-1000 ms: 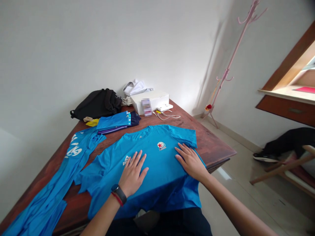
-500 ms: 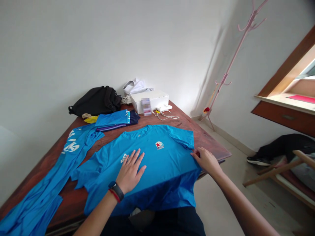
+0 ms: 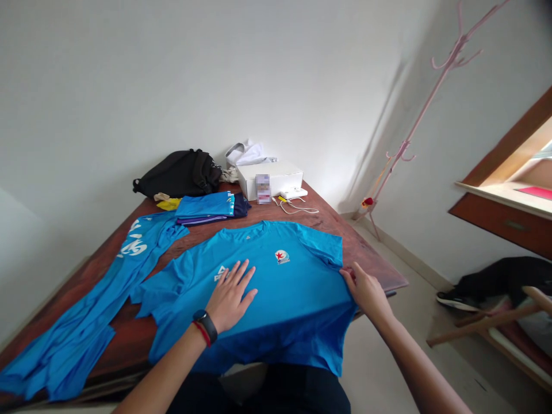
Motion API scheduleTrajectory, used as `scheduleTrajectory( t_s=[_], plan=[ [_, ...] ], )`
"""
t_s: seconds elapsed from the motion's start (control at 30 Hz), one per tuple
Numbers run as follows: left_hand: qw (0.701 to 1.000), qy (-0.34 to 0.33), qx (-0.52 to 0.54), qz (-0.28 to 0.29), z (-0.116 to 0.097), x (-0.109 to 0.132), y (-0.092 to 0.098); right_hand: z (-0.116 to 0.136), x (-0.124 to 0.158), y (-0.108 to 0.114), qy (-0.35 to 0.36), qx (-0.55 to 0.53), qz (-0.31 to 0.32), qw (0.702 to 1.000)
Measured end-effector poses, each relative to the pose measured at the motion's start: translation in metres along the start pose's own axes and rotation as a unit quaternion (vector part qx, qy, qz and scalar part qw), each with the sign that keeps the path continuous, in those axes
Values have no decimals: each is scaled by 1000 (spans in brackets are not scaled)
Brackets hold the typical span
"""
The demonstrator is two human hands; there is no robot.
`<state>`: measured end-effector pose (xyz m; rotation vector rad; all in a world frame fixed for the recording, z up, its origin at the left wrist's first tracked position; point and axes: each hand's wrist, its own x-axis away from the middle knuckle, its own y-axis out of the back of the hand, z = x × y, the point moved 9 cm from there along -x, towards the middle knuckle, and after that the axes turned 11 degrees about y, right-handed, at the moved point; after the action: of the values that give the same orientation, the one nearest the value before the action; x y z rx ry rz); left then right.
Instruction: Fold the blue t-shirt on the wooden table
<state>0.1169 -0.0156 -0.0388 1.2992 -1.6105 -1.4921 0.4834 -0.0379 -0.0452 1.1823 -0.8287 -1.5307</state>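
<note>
A blue T-shirt (image 3: 276,299) lies spread front side up on the dark wooden table (image 3: 375,270), its collar toward the wall and its hem hanging over the near edge. My left hand (image 3: 233,293) rests flat on the chest, fingers spread, partly covering a white logo. At the shirt's right side, just below the sleeve, my right hand (image 3: 364,287) pinches the fabric between thumb and fingers. Left of the shirt lies another blue garment (image 3: 103,287) with white lettering, long and loosely bunched. Behind it sits a stack of folded clothes (image 3: 207,206), blue on top.
A black backpack (image 3: 172,175), a white box (image 3: 284,172) and a white cable (image 3: 302,208) are at the table's back. A pink coat rack (image 3: 414,126) stands right of the table. A wooden chair (image 3: 491,328) is at the far right.
The view has shifted slightly, so most things appear a little further right. Both hands keep their places on the T-shirt, the right one still pinching its side.
</note>
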Motion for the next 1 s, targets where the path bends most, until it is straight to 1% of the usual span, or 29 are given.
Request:
scheduleTrajectory(
  t_s=[0.07, 0.2, 0.27, 0.3, 0.37, 0.4, 0.43, 0.5, 0.57, 0.63, 0.67, 0.73, 0.83, 0.9, 1.0],
  plan=[
    [1000, 1, 2, -2, 0, 0, 0, 3, 3, 0, 7, 42, 11, 999],
    [1000, 3, 2, -2, 1, 1, 0, 6, 11, 4, 21, 73, 17, 997],
    [1000, 6, 1, 2, 2, 2, -1, 14, 14, 13, 31, 67, -8, 997],
    [1000, 9, 1, 3, 1, 2, -1, 23, 15, 18, 44, 53, -31, 997],
    [1000, 16, 4, 0, -2, 1, 0, 51, 17, 26, 89, 8, -75, 993],
    [1000, 15, 7, -5, -6, 1, 1, 70, 17, 27, 115, -18, -87, 989],
    [1000, 9, 12, -11, -12, 0, 2, 91, 17, 24, 149, -47, -82, 984],
    [999, -15, 24, -18, -28, -2, 3, 138, 14, 9, 218, -99, -50, 970],
    [999, -36, 33, -13, -45, -5, 0, 178, 8, -8, 262, -127, -21, 957],
    [999, -34, 33, -3, -53, -8, -5, 203, 0, -25, 284, -131, -2, 950],
    [999, -27, 30, 2, -55, -9, -8, 210, -5, -33, 290, -126, 7, 949],
    [1000, -15, 24, 5, -54, -9, -12, 215, -13, -49, 295, -102, 29, 950],
    [1000, -1, 14, -4, -46, -4, -11, 205, -18, -66, 291, -46, 74, 953],
    [1000, 14, 5, -7, -37, 2, -9, 193, -17, -71, 283, -15, 99, 954],
    [999, 44, -6, -15, -23, 12, -4, 172, -15, -71, 263, 10, 117, 958]
  ],
)
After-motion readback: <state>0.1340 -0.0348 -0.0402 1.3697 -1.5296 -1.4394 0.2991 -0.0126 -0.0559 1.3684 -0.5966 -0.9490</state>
